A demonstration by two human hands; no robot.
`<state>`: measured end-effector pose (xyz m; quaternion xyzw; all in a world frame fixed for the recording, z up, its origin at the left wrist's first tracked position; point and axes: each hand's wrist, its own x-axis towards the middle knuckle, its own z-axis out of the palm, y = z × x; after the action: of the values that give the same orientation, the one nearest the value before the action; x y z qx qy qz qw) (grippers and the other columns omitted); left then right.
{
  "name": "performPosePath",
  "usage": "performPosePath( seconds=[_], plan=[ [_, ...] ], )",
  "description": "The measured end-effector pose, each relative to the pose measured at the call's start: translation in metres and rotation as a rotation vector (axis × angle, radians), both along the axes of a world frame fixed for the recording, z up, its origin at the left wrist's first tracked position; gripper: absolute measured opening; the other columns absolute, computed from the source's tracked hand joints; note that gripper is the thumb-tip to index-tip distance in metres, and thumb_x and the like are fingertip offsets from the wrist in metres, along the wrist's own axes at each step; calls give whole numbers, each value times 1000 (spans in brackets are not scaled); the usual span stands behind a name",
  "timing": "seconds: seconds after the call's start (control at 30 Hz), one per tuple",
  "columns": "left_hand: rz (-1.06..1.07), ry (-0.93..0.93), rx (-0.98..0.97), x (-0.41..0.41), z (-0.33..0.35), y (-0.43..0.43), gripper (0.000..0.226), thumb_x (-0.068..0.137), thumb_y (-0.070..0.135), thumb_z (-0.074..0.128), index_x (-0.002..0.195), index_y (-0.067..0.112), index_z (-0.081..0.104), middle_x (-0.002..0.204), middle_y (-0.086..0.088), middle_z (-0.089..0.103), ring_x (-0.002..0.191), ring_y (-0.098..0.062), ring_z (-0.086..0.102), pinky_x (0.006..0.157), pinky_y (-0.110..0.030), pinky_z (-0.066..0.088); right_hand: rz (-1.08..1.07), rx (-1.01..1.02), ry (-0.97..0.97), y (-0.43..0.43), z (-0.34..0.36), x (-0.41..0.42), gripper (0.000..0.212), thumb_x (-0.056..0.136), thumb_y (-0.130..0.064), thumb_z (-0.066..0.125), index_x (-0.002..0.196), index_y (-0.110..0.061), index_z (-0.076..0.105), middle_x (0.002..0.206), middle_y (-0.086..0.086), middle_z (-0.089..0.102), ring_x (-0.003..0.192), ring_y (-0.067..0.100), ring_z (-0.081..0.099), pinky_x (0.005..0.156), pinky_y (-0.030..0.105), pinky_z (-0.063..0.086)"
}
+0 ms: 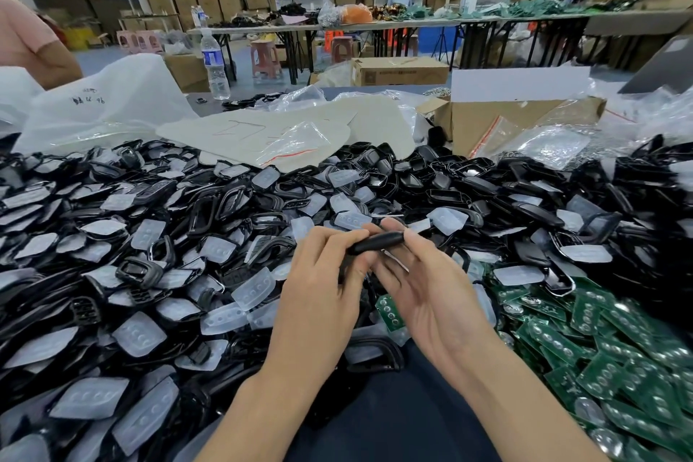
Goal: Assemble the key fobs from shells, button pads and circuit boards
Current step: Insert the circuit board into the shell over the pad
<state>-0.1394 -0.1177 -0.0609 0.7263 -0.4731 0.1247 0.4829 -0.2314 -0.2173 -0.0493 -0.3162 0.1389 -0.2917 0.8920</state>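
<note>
Both hands hold one black key fob shell (376,242) edge-on above the pile. My left hand (322,296) grips its left end with curled fingers. My right hand (423,285) pinches its right end between thumb and fingertips, palm turned up. Beneath the hands lies a green circuit board (390,311). A wide heap of black shells (210,210) mixed with translucent button pads (253,289) covers the table to the left and ahead. A heap of green circuit boards (607,341) lies at the right.
Plastic bags (97,105) and a beige sheet (262,131) lie behind the heap, with an open cardboard box (506,124) at the back right and a water bottle (214,64) at the back left. A person's arm (33,45) shows at the far left.
</note>
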Motion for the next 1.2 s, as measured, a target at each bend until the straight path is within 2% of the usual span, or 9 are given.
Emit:
performPosePath(
  seconds=[0.13,0.23,0.37,0.53,0.63,0.77,0.87,1.0,1.2],
  plan=[
    [69,-168,6,1,-3,-1,29,96,31,60,121,18,69,106,7,58,100,-13,50,92,-16,39,-19,-160,65,3,-4,0,27,105,-11,47,124,-7,65,120,13,73,112,19,71,87,23,58],
    [89,-166,0,1,-4,-2,30,96,31,59,121,18,69,102,7,57,97,-12,48,87,-19,41,-40,-238,63,7,-5,2,33,95,-22,59,125,-10,64,123,12,72,118,21,68,97,27,55],
    [94,-124,-6,-2,0,-2,32,97,32,55,122,19,68,100,8,56,96,-10,47,86,-17,40,-115,-210,30,8,-10,5,37,86,-29,64,119,-13,60,120,15,72,114,22,69,93,28,57],
    [26,38,-38,-3,1,0,26,98,29,56,121,22,68,103,13,54,102,-10,54,87,-16,43,-134,-270,12,6,-16,6,25,89,-28,62,108,-13,56,114,15,69,108,21,70,94,28,55],
    [-12,83,-57,-1,1,1,23,97,17,62,119,23,69,107,13,58,106,-13,58,88,-17,44,-141,-377,31,5,-16,4,18,90,-29,61,103,-17,57,101,5,71,103,17,71,92,25,55],
    [-73,191,-80,-2,3,0,23,97,20,64,116,30,70,110,15,62,108,-11,61,87,-14,45,-189,-567,90,3,-13,0,10,95,-27,56,101,-19,54,86,-8,70,96,11,71,87,20,55],
    [-127,270,-87,-4,6,0,21,96,24,65,114,33,71,109,17,63,106,-8,63,85,-13,47,-203,-654,122,3,-11,-2,3,96,-28,55,95,-28,57,89,-6,71,95,10,71,84,20,55],
    [-162,365,-103,-4,8,0,20,95,28,64,112,32,73,109,16,67,106,-10,65,84,-20,51,-224,-760,175,3,-13,-3,12,101,-23,55,92,-31,57,93,-1,69,95,11,68,87,23,55],
    [-230,542,-194,-7,9,1,28,96,11,65,111,32,76,108,14,75,107,-10,69,92,-28,54,-246,-837,197,5,-14,-3,21,104,-16,53,92,-32,56,107,3,69,105,19,67,98,37,55]
  ],
)
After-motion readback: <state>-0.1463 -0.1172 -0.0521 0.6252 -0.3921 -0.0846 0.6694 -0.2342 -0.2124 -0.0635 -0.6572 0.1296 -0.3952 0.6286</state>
